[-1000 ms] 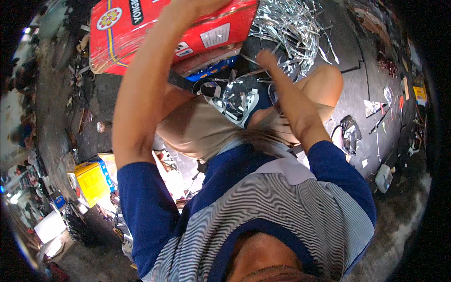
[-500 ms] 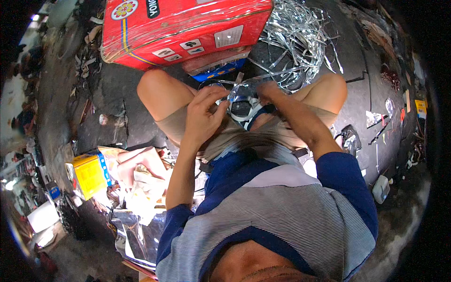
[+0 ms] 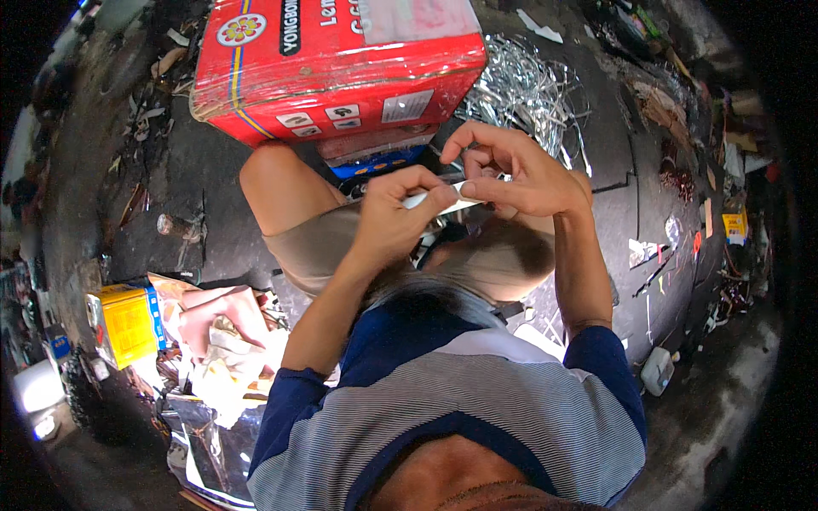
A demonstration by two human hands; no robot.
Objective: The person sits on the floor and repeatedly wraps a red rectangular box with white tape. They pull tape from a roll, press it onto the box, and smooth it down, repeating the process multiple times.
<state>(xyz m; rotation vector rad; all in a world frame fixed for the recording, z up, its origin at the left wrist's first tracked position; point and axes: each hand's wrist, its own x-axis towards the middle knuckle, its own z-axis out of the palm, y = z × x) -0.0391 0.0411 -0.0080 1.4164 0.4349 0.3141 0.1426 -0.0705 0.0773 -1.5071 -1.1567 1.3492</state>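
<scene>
Above my lap, my left hand (image 3: 394,213) and my right hand (image 3: 527,177) are close together. A narrow white strip (image 3: 461,203) runs between them, its material hard to make out. My left thumb and index finger pinch one part of it. The right thumb presses on the other end, with the right index finger arched above. Just beyond the hands stands a large red carton (image 3: 341,64) wrapped in clear film. It rests on a blue-sided box (image 3: 388,162). A tangled heap of shiny silver ribbon (image 3: 528,89) lies beyond my right hand.
To my left sit a yellow tin (image 3: 128,325) and a pile of pinkish sheets and scraps (image 3: 223,322). Black sheeting (image 3: 220,439) lies nearer. A whitish plastic jug (image 3: 657,371) stands at the right. Scraps litter the dark floor on both sides.
My right hand has turned and risen, and the white strip now shows between both hands. The left hand has moved slightly right and lower. The view has shifted a little.
</scene>
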